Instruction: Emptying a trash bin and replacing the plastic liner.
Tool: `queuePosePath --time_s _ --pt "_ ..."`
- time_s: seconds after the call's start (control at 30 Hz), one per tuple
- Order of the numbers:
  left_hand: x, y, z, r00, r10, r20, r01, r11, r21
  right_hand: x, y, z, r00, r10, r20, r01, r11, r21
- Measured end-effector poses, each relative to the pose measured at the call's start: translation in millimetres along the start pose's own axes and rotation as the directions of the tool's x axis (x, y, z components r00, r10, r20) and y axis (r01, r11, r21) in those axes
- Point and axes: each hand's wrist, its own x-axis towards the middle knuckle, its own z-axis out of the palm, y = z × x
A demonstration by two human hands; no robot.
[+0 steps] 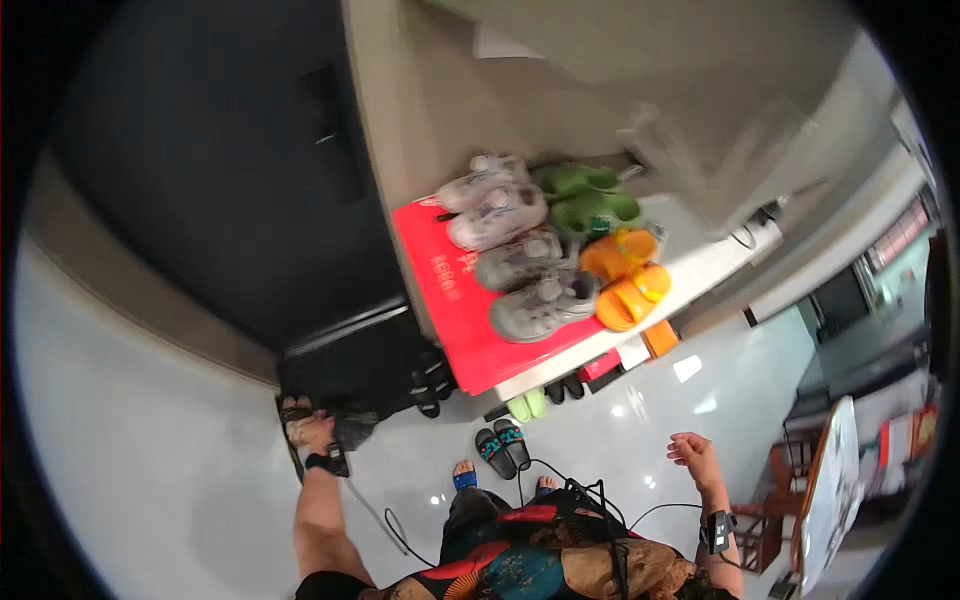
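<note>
My left hand (317,433) reaches down at the left, its fingers closed around a pair of brown and beige sandals (296,407) by the edge of a dark mat (345,362). A crumpled black plastic bag (355,430) lies right beside it. My right hand (692,455) hangs over the floor at the right, fingers loosely bent and apart, with nothing in it. Ahead, a cabinet top with a red sheet (440,285) bears grey sneakers (545,305), whitish sneakers (497,217), green clogs (595,212) and orange slides (627,300).
A dark door (210,170) stands at the left. Black slides (503,448) lie before my feet; light green slippers (527,405) and boxes (660,340) show under the cabinet. Black cables (600,490) hang at my body. A table (830,500) stands at the right.
</note>
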Motion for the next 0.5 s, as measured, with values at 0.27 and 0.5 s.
queuePosePath --time_s 0.27,0.5 --pt "87.6 -12.8 -70.2 0.995 -0.069 0.073 0.044 -0.361 -0.931 -28.1 47.0 -2.2 0.998 0.059 0.000 -0.059 0.998 0.033" --pt "-94.8 267.1 -32.8 0.872 -0.128 0.472 0.440 -0.216 -0.871 -46.9 142.5 -66.9 0.997 0.050 0.053 -0.059 0.985 0.163"
